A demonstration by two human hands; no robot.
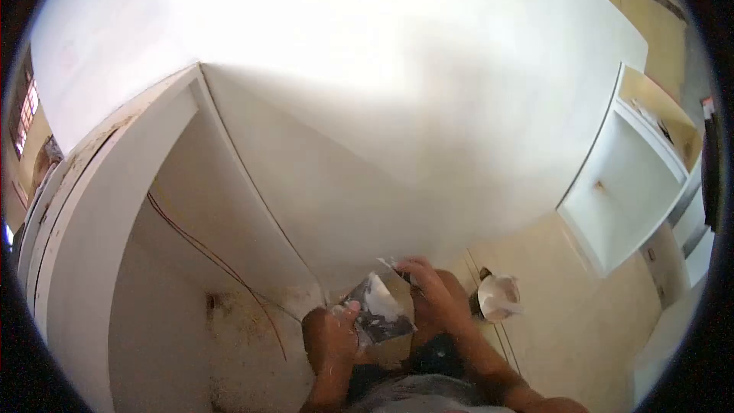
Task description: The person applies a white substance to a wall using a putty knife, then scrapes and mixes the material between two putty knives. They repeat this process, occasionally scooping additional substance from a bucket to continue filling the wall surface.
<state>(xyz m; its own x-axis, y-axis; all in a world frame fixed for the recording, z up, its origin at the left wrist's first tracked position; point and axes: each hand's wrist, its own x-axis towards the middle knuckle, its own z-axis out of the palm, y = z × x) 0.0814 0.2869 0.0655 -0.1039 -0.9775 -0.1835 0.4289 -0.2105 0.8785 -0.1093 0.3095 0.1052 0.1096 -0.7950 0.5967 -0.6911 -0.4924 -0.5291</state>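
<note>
My left hand [341, 330] grips the edge of a flat, dark square plate [391, 330], its thumb lying on top. A heap of white paste [380, 295] covers much of the plate. Close to the plate's upper right, my right hand [430, 288] is closed round a putty knife [391, 266]. White smears show on the knife's blade, and most of its handle is hidden by my fingers. To the right of my right knee stands an open tub [501, 295] with white paste on its rim and inside.
A large white panel [329, 160] rises in front of me. On the left is an open white cabinet frame [157, 138], with thin loose wires [218, 260] hanging inside. A white open compartment [623, 187] stands at right, above the beige floor [581, 298].
</note>
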